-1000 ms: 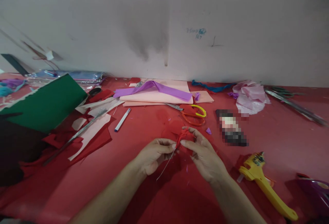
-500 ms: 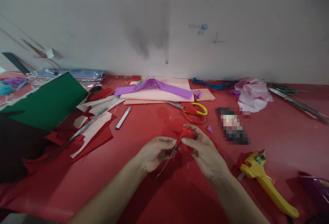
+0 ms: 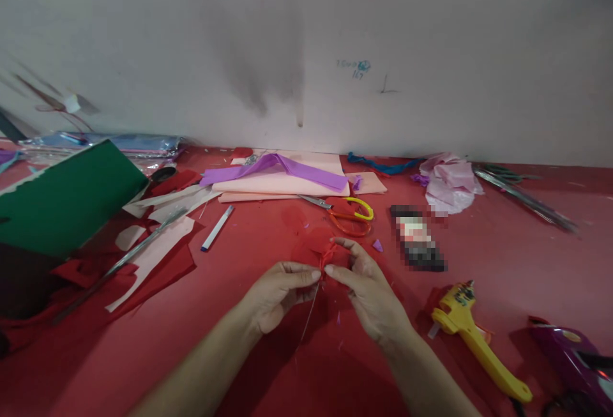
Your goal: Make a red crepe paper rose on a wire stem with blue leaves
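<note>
Barely anything has moved in the head view over the last second: both hands have kept their place above the red desk [image 3: 215, 289], meeting just in front of the orange-and-yellow-handled scissors [image 3: 347, 216]. My left hand [image 3: 275, 289] has thumb and forefinger pinched shut on the top of the thin grey wire [image 3: 309, 311], which hangs down toward me. My right hand [image 3: 368, 292] is clenched on the small bunch of red crepe paper [image 3: 325, 254], its fingers [image 3: 335, 271] touching those of the left. The bunch looks more tightly gathered than half a second ago, so I judge the work is holding at that one joint. It is now a narrow, twisted red strand rising from the pinch, hard to separate from the loose red sheet beneath. The yellow plastic glue gun [image 3: 472, 340] lies apart at the right
</note>
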### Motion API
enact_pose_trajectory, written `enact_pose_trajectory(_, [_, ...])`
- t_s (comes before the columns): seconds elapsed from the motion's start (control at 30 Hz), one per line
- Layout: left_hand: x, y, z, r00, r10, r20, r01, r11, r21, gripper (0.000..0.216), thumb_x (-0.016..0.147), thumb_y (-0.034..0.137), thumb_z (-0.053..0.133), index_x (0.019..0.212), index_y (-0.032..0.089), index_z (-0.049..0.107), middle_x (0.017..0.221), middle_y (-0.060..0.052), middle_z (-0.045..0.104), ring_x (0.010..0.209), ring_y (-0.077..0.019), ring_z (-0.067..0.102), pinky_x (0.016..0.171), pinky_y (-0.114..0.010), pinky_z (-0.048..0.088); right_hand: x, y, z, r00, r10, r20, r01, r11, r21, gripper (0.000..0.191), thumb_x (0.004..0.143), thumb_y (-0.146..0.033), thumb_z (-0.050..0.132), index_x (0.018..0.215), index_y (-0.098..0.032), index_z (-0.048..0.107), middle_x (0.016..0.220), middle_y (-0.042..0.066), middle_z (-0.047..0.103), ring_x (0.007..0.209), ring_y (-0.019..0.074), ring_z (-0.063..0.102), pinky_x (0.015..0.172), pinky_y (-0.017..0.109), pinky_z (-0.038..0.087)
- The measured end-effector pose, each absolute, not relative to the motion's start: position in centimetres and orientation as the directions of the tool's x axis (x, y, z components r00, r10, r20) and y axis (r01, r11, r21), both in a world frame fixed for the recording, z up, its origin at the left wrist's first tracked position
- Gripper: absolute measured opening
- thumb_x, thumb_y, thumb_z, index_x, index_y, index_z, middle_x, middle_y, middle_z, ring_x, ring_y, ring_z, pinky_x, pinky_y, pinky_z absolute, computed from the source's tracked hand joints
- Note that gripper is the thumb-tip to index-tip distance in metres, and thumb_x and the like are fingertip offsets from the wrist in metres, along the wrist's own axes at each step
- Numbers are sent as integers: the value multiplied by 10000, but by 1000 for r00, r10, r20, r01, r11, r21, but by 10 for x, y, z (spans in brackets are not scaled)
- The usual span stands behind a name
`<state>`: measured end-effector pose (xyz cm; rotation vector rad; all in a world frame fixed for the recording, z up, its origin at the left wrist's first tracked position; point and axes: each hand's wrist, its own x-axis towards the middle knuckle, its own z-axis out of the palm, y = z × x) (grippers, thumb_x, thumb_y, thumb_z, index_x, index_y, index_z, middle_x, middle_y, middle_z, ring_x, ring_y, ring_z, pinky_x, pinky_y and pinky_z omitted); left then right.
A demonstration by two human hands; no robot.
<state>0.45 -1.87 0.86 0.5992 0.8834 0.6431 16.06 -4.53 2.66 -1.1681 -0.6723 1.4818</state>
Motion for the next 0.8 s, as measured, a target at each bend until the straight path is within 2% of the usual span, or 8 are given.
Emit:
enact_pose_trajectory(0.27, [8,-20,12,431,754,-495,-236,624,745,169,583,256,818,701,163,741,693,-23,667,654,-97,546,709,-245,394,160,-46,27,65,959,-277,-388,-231,-892,448,647,-193,742,1049,-247,551,837,-35,620,711,122,556,729,282,438])
enact_pose_trajectory(0.5, [8,-19,12,366,794,-486,-340,600,724,181,562,243,825,684,159,720,698,-1,647,640,-86,537,713,-251,407,160,-48,27,106,964,-243,-388,-185,-903,367,710,-208,707,1039,-256,553,832,-34,654,783,132,596,757,277,431])
enact_pose_trajectory(0.8, [7,-17,10,364,797,-481,-331,594,733,155,621,245,795,702,150,703,676,9,607,634,-80,509,707,-234,402,162,-45,21,110,965,-240,-384,-181,-905,415,709,-197,706,1082,-244,529,748,-43,647,708,123,569,738,271,410])
